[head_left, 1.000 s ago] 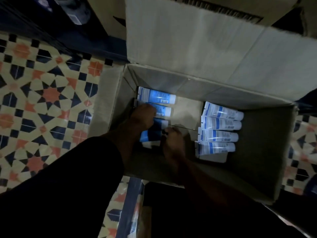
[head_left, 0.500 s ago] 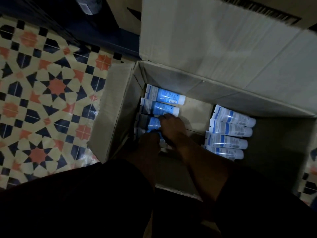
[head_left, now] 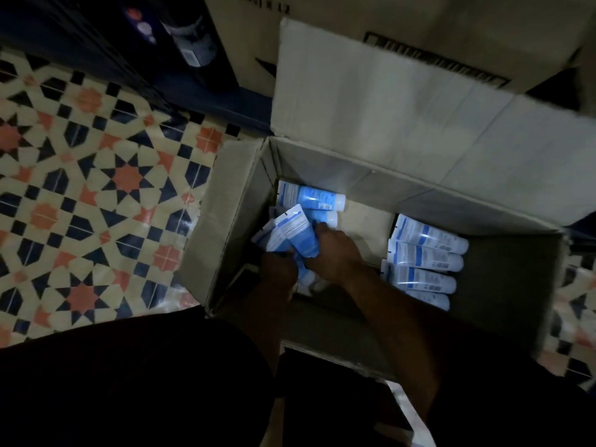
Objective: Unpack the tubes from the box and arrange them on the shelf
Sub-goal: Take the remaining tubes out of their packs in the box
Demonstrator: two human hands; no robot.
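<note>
Both of my grips are down inside the cardboard box (head_left: 322,171), working at its left side. The left grip (head_left: 279,266) is curled round the lower end of a bundle of blue-and-white tubes (head_left: 292,229). The right grip (head_left: 337,248) wraps its fingers over the bundle from the right, so the tubes are pinched between the two. The bundle's long axis runs diagonally. The flat crimped ends fan up and to the left, clear of my fingers, while the cap ends are buried under the hands, and I can't count how many tubes I hold.

I judge the lift has to go straight up along the left wall of the box, with both grips keeping the fan squeezed so no tube slips out cap-first. Two more tubes (head_left: 311,197) lie just beyond the bundle, with their long axes across the box. A stack of four tubes (head_left: 425,256) sits well to the right with the caps pointing right, and the right grip is the nearer one for those. I can't make out the shelf with any certainty from here.
</note>
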